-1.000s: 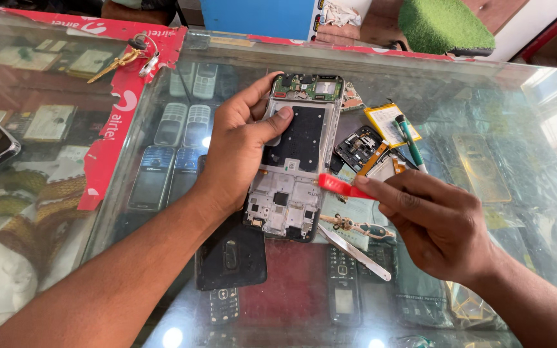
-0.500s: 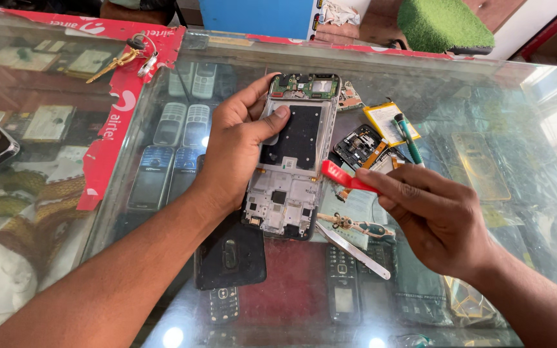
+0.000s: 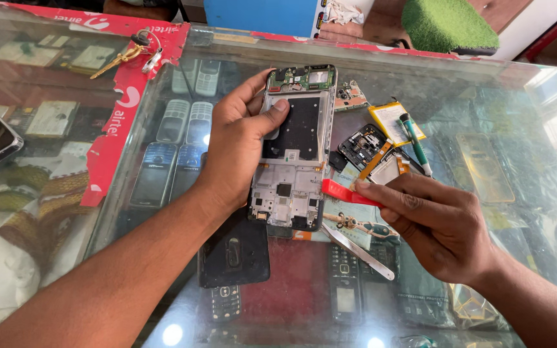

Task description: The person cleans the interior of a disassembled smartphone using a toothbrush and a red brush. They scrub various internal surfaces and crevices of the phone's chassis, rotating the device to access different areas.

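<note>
1. The opened phone frame [image 3: 294, 148] is a long rectangle of pale grey metal, its back cover off. A flat black plate fills its upper middle, a green circuit board crosses the top end, and small dark chips and cut-outs crowd the lower third.
2. It sits tilted just above the glass counter [image 3: 485, 103], near the middle of the view, top end pointing away.
3. The left hand [image 3: 240, 145] grips the frame from its left edge; the fingers curl around the side and the thumb presses flat on the black plate.
4. The right hand [image 3: 443, 225] pinches a thin red plastic pry tool [image 3: 346, 193] between thumb and fingertips, fingers drawn narrow. The tool's flat tip touches the frame's right edge, low down.
5. The counter is smooth and reflective; older keypad phones show through it on the shelf beneath.
6. Loose parts lie right of the frame: a small black module [image 3: 363, 145], a yellow flat battery [image 3: 391, 122] and a green-handled screwdriver [image 3: 415, 143].
7. Shiny metal tweezers [image 3: 357, 250] lie below the tool, and a matte black back cover [image 3: 234, 254] lies under the left wrist.
8. A bunch of keys [image 3: 133, 53] rests on a red sticker strip [image 3: 120, 122] at far left.
</note>
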